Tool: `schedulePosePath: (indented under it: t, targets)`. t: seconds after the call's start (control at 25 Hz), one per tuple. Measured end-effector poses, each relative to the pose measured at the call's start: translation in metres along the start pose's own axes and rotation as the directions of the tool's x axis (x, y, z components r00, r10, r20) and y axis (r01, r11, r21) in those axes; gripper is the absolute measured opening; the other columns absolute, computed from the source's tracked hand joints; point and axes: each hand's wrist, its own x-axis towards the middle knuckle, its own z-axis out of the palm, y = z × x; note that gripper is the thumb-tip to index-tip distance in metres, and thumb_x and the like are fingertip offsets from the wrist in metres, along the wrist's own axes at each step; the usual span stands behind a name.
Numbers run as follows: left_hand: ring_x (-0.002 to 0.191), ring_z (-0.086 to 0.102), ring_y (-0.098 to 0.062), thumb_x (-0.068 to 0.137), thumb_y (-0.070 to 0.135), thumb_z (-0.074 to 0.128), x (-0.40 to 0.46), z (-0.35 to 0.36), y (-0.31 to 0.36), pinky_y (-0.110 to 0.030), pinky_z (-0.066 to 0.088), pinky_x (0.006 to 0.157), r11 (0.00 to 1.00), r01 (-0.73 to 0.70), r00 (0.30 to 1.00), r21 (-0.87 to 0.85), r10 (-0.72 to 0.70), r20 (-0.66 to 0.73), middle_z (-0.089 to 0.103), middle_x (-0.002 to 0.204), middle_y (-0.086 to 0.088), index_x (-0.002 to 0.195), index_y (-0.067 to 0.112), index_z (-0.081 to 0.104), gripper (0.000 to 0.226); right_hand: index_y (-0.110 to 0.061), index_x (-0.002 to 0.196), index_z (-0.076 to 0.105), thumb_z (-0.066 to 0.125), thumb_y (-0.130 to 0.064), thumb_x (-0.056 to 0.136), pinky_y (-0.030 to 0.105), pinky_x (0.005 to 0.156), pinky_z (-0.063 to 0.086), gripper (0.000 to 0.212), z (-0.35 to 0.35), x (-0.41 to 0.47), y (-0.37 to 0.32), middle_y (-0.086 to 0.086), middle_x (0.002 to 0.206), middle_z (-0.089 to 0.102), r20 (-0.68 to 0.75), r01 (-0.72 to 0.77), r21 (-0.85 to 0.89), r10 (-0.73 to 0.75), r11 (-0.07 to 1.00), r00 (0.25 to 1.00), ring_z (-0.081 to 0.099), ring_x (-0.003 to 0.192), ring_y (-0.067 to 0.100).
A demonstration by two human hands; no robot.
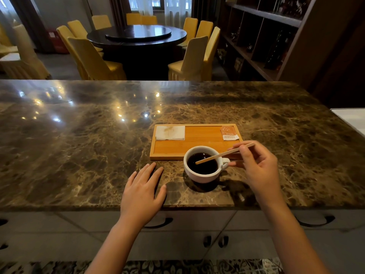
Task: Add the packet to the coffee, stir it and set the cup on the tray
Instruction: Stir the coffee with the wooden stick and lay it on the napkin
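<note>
The right hand pinches a wooden stirrer, its tip dipped in the cup; the left hand lies flat, fingers spread, on the desk.

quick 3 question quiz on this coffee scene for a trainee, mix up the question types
1. True or false: the cup stands on the tray.
2. Which hand holds the stir stick? A) left hand B) right hand C) neither
3. Fill in: the folded napkin lies in the tray's far ____ corner.

Key
1. False: it stands on the marble counter, just in front of the tray.
2. B: the right hand pinches the stick, its tip in the coffee; the left hand lies flat on the counter.
3. Left; the packet lies in the far right corner.
</note>
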Motion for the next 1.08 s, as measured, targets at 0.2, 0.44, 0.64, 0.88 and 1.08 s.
schedulePosePath:
  t: [0.2,0.44,0.64,0.88,1.08]
  targets:
    - [0.13,0.038,-0.022,0.085,0.045,0.031,0.0,0.001,-0.001,-0.046,0.028,0.106,1.0,0.002,1.0,0.007,-0.002,0.002,0.048,0.138,-0.008,0.13,0.018,0.049,0.056,-0.022,0.084,0.064,0.047,-0.022,0.093,0.019,0.06,0.056,0.019,-0.018,0.02,-0.005,0.001,0.086,0.069,-0.079,-0.007,-0.154,-0.006,0.988,0.997,0.069,0.08,0.01]
    - [0.13,0.037,-0.021,0.085,0.046,0.032,0.001,0.002,-0.001,-0.046,0.028,0.107,1.0,0.006,1.0,0.002,-0.006,-0.004,0.047,0.139,-0.007,0.131,0.019,0.048,0.056,-0.021,0.084,0.063,0.045,-0.018,0.094,0.018,0.056,0.056,0.021,-0.03,0.043,-0.02,0.003,0.085,0.067,-0.053,-0.02,-0.173,0.011,0.985,0.999,0.068,0.078,0.009]
    - [0.131,0.037,-0.02,0.085,0.046,0.032,0.0,0.003,-0.002,-0.044,0.025,0.108,1.0,0.014,1.0,0.002,-0.014,-0.004,0.047,0.139,-0.006,0.131,0.02,0.048,0.055,-0.017,0.096,0.066,0.05,-0.017,0.092,0.018,0.064,0.057,0.016,-0.024,0.069,-0.038,-0.001,0.09,0.069,0.1,0.102,-0.195,-0.084,0.976,0.991,0.069,0.083,0.008]
    - [0.131,0.037,-0.019,0.085,0.045,0.034,0.0,0.003,-0.001,-0.04,0.022,0.108,1.0,0.024,1.0,-0.013,-0.024,-0.015,0.047,0.139,-0.004,0.131,0.021,0.049,0.054,-0.007,0.104,0.066,0.057,-0.007,0.088,0.019,0.071,0.053,0.018,0.036,0.115,-0.032,0.01,0.093,0.071,0.498,0.642,-0.346,-0.446,0.684,0.744,0.068,0.084,0.018]
    - [0.131,0.034,-0.015,0.085,0.044,0.039,0.0,0.003,0.0,-0.039,0.02,0.109,0.999,0.037,0.999,-0.017,-0.037,-0.027,0.045,0.14,-0.001,0.132,0.024,0.047,0.052,0.001,0.1,0.066,0.059,-0.006,0.085,0.04,0.058,0.058,0.018,0.094,0.128,-0.002,0.021,0.09,0.071,0.861,0.942,-0.138,-0.432,0.307,0.267,0.068,0.074,0.034]
